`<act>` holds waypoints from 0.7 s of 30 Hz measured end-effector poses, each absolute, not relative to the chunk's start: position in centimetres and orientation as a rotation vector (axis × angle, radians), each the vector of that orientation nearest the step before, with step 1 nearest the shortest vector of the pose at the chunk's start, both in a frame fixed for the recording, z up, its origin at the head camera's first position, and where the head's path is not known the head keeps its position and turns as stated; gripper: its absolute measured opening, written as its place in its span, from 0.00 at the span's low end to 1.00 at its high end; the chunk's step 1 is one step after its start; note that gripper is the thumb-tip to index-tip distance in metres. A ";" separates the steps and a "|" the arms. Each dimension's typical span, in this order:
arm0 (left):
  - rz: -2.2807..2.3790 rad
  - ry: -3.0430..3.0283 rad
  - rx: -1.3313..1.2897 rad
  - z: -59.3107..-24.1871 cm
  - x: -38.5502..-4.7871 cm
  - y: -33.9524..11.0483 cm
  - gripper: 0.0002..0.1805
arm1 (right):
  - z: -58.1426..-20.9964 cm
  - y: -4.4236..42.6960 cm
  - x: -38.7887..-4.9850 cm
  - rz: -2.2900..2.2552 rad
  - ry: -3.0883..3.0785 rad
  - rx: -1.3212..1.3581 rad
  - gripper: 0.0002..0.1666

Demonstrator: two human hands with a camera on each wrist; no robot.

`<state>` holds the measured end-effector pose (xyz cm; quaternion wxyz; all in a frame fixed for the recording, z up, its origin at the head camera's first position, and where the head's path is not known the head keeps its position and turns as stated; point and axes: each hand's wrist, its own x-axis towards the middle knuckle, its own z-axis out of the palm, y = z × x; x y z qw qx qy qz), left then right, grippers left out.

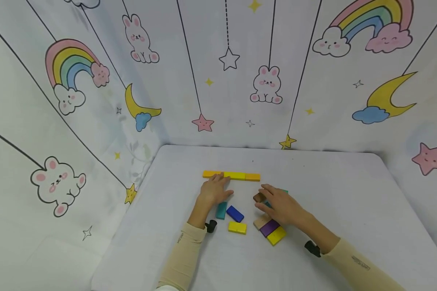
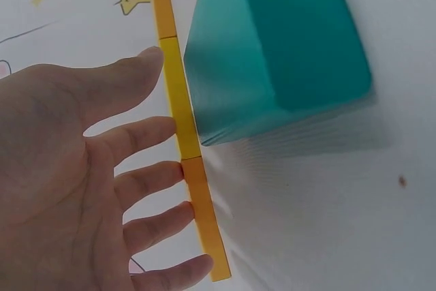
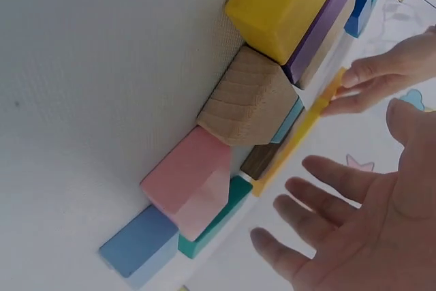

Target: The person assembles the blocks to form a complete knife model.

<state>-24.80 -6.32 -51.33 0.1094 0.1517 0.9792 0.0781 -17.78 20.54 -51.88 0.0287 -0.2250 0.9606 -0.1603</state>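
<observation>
An end-to-end row of orange and yellow blocks (image 1: 236, 176) lies toward the back of the table. My left hand (image 1: 214, 190) is at the left part of this row, fingers extended; in the left wrist view its fingertips appear to meet the row's edge. Above a cluster of blocks my right hand (image 1: 282, 204) hovers with spread fingers, a dark brown block (image 1: 259, 197) near its fingertips. The right wrist view shows nothing in that palm. Under and beside it are a pink block (image 3: 191, 182), a light blue block (image 3: 139, 243) and a wood-grain block (image 3: 245, 100).
Between the hands lie a teal block (image 1: 221, 210), a blue block (image 1: 235, 214) and a yellow block (image 1: 237, 228). Natural wood, purple (image 1: 270, 228) and yellow blocks sit side by side nearer the front. A patterned cloth wall (image 1: 240, 93) rises behind the white table (image 1: 331, 182).
</observation>
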 end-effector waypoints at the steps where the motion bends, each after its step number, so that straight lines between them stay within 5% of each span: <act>1: 0.231 2.884 0.448 -51.3 -24.8 -6.4 0.36 | -51.9 20.6 -17.7 -0.492 2.960 -0.712 0.41; 21: 0.254 2.866 0.430 -52.7 -25.8 -6.5 0.37 | -52.1 21.5 -16.6 -0.393 2.902 -0.888 0.37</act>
